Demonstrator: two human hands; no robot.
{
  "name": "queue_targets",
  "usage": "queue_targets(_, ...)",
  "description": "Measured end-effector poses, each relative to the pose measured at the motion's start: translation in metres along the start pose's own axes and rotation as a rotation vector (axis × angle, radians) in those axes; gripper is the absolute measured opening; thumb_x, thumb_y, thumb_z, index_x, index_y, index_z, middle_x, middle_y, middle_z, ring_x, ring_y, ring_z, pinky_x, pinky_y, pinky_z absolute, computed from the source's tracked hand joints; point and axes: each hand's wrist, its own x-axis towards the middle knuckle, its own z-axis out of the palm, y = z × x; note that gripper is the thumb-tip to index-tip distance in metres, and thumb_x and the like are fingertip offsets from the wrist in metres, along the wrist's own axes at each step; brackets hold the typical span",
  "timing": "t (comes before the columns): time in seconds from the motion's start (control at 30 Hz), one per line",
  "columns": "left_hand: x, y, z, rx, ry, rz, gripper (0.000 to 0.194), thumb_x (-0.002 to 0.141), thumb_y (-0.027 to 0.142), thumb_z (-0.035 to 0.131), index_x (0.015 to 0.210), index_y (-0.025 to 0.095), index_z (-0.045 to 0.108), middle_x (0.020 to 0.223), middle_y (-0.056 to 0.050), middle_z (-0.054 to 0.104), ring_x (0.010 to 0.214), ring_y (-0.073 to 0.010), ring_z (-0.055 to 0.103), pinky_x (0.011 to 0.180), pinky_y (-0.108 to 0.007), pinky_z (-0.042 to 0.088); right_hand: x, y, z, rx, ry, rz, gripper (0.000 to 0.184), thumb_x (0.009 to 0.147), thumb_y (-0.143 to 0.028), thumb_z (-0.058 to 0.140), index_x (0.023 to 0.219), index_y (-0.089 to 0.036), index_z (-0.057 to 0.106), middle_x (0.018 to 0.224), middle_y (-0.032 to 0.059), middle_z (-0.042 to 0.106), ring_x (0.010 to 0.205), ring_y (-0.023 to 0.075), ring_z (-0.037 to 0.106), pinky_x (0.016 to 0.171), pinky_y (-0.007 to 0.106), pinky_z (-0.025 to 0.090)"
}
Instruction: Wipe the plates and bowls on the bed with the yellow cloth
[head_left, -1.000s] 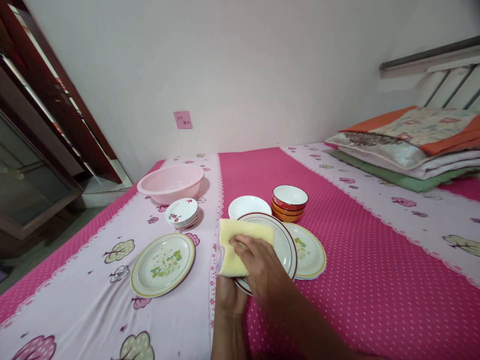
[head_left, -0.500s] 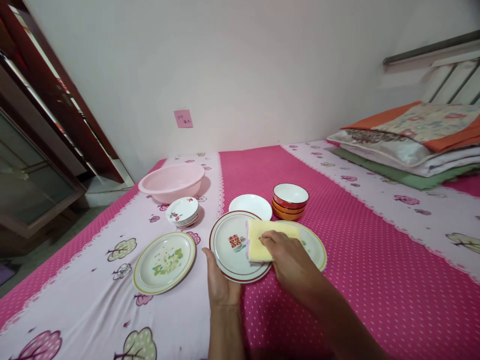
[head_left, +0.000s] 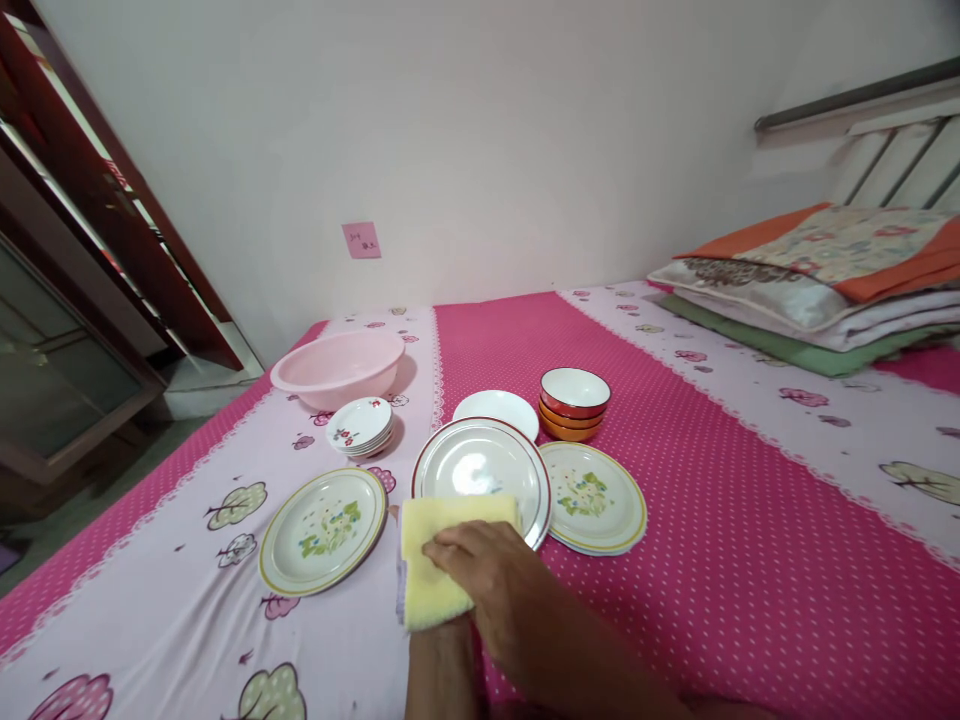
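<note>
The right hand (head_left: 487, 570), fingers loosely curled on a yellow cloth (head_left: 429, 592), covers the near edge of a red-rimmed plate (head_left: 480, 455), down from its right side half a second ago; the wiping looks mid-course. The left hand (head_left: 393, 511) (mostly hidden, its grip impossible to tell) is at that edge. Floral plates (head_left: 322, 535) flank the piece; beyond stand stacked bowls (head_left: 574, 405) and a pink basin (head_left: 337, 372).

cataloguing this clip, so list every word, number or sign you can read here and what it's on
Pink note on the wall: small, blurred handwriting; first marks perhaps "304", the rest unreadable.
Red-rimmed plate: no lettering shows; glare and the yellow cloth cover part of it.
Stacked bowls and pink basin: no lettering shows.
</note>
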Motion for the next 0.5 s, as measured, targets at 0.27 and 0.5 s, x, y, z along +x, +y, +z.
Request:
queue_targets(0.27, 0.002, -0.001, 0.032, -0.186, 0.082, -0.145, 0.050, 0.107, 0.018, 0.031, 0.104, 0.020, 0.081, 0.106, -0.009, 0.081, 0.109, -0.0176, 0.075, 0.102, -0.032, 0.057, 0.025, 0.026, 0.005, -0.175, 0.229, -0.026, 0.055, 0.095, -0.009, 0.045, 0.149, -0.016, 0.055, 0.149, 0.0132, 0.059, 0.138, 0.0254, 0.051, 0.117, 0.042, 0.038)
queue_targets(0.5, 0.008, -0.007, 0.038, -0.256, -0.168, -0.272, 0.062, 0.103, 0.063, 0.043, 0.133, 0.018, 0.072, 0.136, -0.014, 0.072, 0.142, -0.0285, 0.055, 0.124, -0.045, 0.036, 0.023, 0.064, -0.017, -0.459, 0.300, 0.154, 0.065, 0.089, 0.001, 0.037, 0.149, -0.014, 0.055, 0.154, 0.0145, 0.056, 0.145, 0.0265, 0.046, 0.122, 0.050, 0.028)
